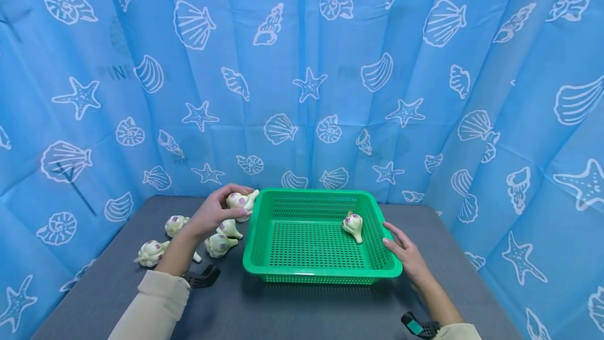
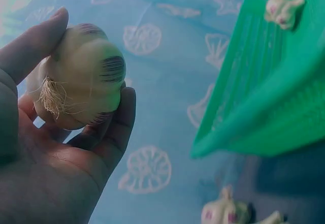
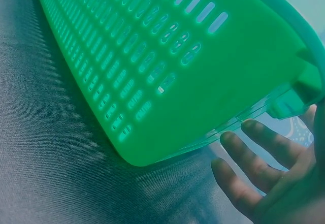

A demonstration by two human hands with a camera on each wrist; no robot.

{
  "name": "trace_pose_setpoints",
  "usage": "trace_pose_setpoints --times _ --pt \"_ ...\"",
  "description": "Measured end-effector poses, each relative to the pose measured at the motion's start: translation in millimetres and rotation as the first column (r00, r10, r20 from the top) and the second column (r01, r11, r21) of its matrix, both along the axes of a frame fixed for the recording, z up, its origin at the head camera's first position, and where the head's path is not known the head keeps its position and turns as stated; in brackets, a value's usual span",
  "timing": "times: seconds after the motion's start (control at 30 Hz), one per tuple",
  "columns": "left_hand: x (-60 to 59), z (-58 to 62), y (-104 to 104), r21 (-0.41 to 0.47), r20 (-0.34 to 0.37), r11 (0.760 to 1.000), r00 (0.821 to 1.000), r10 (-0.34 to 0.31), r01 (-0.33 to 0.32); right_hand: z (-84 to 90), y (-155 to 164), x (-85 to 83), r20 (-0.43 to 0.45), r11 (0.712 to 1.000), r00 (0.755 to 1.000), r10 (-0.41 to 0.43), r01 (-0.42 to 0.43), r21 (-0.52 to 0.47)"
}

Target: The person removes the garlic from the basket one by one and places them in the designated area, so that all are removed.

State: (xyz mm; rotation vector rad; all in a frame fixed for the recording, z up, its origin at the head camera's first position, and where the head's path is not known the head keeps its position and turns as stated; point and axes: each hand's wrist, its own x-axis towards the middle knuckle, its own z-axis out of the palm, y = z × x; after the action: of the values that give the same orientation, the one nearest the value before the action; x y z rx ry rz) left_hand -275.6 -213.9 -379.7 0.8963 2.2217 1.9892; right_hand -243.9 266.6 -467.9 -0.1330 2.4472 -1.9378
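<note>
My left hand (image 1: 215, 213) grips a garlic bulb (image 1: 240, 203) beside the basket's left rim. In the left wrist view that garlic bulb (image 2: 84, 74) lies between thumb and fingers, its root tuft towards the camera. A green slotted plastic basket (image 1: 321, 273) sits on the table, with one garlic bulb (image 1: 352, 225) inside at the right. My right hand (image 1: 407, 256) rests at the basket's right rim, fingertips touching it. Seen from the right wrist, its fingers (image 3: 259, 163) are spread and fairly straight beside the basket wall (image 3: 167, 102).
Several garlic bulbs lie on the grey table (image 1: 321, 314) left of the basket, among them one bulb (image 1: 151, 253) farthest left and another bulb (image 1: 219, 244) near the basket. A blue shell-patterned curtain (image 1: 302, 93) stands behind and around the table.
</note>
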Motion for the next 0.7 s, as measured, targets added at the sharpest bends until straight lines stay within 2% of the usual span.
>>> trace_pose_setpoints --times 0.13,0.3,0.47,0.6,0.7 --pt "4.5 -6.1 -19 -0.035 -0.012 0.996 0.997 0.082 -0.082 0.5 0 0.6 -0.002 1.0 1.0 0.002 -0.002 0.011" --pt "8.3 -13.4 -42 -0.076 0.032 0.978 0.98 0.198 -0.195 2.1 0 0.7 -0.003 1.0 1.0 -0.003 0.003 0.011" --pt "11.6 -20.7 -67 -0.139 0.05 0.936 0.941 0.334 -0.324 2.9 -1 0.7 0.008 1.0 1.0 -0.005 0.005 0.011" --pt "11.4 -29.1 -88 -0.164 0.007 0.897 0.909 0.417 -0.411 2.4 -1 0.9 0.012 1.0 1.0 -0.009 0.009 0.004" --pt "10.6 -37.6 -105 -0.184 -0.036 0.859 0.876 0.481 -0.479 2.0 -2 0.5 0.017 1.0 1.0 -0.015 0.015 -0.021"
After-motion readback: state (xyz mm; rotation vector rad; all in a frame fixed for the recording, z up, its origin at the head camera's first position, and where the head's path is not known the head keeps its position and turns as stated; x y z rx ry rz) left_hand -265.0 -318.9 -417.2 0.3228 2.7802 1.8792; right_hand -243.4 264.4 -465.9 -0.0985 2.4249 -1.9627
